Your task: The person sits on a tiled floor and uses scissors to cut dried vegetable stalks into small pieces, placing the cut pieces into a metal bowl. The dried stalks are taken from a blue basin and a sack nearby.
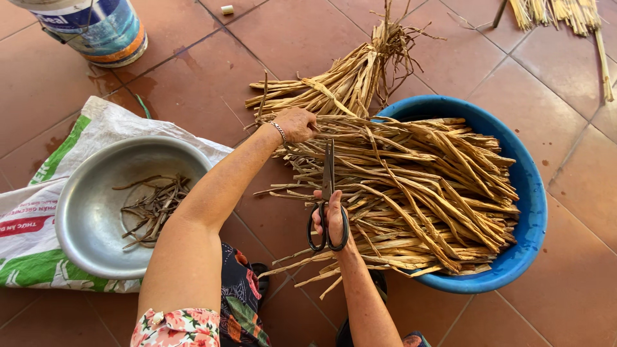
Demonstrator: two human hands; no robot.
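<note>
left hand (297,124) pinches dried plant strips (411,186) heaped across the blue basin (528,193) at three o'clock. right hand (332,222), fingers curled through the handles, grips black scissors (328,199), blades pointing to twelve. metal bowl (90,212) sits at nine.

Red tiled floor (270,38), blue basin (530,193), printed sack (38,212), paint bucket (96,29)
</note>
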